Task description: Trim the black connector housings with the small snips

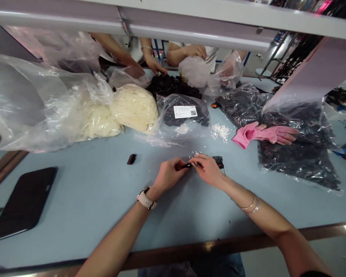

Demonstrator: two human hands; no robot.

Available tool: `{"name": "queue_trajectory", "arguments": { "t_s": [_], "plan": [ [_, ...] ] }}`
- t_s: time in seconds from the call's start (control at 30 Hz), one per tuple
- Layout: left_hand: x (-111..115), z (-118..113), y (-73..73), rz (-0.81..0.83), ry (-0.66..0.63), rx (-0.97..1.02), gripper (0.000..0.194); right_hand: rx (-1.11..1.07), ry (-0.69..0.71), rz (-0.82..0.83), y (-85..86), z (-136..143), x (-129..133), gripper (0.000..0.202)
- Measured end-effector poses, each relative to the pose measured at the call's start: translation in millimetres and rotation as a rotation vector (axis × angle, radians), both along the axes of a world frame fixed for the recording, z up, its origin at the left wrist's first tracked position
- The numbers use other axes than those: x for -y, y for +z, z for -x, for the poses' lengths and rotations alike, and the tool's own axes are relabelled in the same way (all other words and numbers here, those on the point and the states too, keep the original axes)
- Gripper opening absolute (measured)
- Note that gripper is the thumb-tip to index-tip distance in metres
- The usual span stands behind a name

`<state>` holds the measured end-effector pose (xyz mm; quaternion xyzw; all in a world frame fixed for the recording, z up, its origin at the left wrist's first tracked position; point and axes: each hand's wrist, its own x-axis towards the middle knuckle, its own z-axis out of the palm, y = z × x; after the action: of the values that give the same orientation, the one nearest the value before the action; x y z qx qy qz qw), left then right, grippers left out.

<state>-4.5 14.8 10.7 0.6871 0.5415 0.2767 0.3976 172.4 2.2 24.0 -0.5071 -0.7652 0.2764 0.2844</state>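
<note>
Over the near half of the pale blue-grey desk (98, 207), the left hand (170, 174), below a pale-strapped wristwatch (146, 198), and the right hand (208, 169), its wrist ringed by thin silvery bracelets (251, 203), meet at a small black part (187, 166). The part lies between the two hands, in the fingertips; each grip is clamped on it, thumb against fingers, the left at one end and the right at the other. To the far left rests a glossy black slab with rounded corners (25, 202). A small dark brown block (131, 159) lies alone left of the hands, and a black blocky piece (218, 161) sits just beside the right hand. Beyond the fingertips are loose tiny white pieces (221, 132), with a pink glove (262, 134) farther right, lying on clear plastic bags of black parts (300, 165). Behind stand a white-labelled clear bag (185, 111) and a clear bag of cream-coloured pieces (136, 107). Farther back, co-workers' hands (157, 67) reach near a black heap (173, 85), beneath a long white beam (196, 32).
</note>
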Motion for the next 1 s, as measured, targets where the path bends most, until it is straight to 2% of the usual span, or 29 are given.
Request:
{"name": "queue_trajectory", "arguments": {
  "t_s": [0.1, 0.17, 0.27, 0.33, 0.43, 0.53, 1.0],
  "plan": [
    [-0.7, -0.3, -1.4, -0.011, -0.002, 0.008, 0.016, -0.365, -0.17, 0.001, 0.4, 0.8, -0.9, 0.031],
    [-0.9, -0.9, -1.6, 0.0, -0.002, 0.02, 0.016, -0.484, -0.223, -0.023, 0.4, 1.6, 1.1, 0.037],
    [-0.8, -1.4, -1.1, 0.013, -0.001, 0.024, 0.016, -0.467, -0.181, -0.076, -2.6, 1.3, 5.2, 0.046],
    [-0.7, -1.3, -0.8, 0.013, -0.004, 0.02, 0.016, -0.431, -0.166, -0.055, -7.2, 0.6, 7.4, 0.049],
    [-0.6, -0.9, -1.1, 0.013, -0.009, 0.02, 0.015, -0.4, -0.221, 0.002, -14.8, 0.3, 9.5, 0.046],
    [-0.3, -0.6, -2.4, 0.007, -0.012, 0.019, 0.015, -0.381, -0.217, 0.0, -18.4, 1.2, 10.7, 0.042],
    [-0.2, -0.7, -5.1, 0.005, -0.013, 0.027, 0.018, -0.374, -0.182, -0.041, -15.1, 4.1, 8.8, 0.037]
  ]
}}
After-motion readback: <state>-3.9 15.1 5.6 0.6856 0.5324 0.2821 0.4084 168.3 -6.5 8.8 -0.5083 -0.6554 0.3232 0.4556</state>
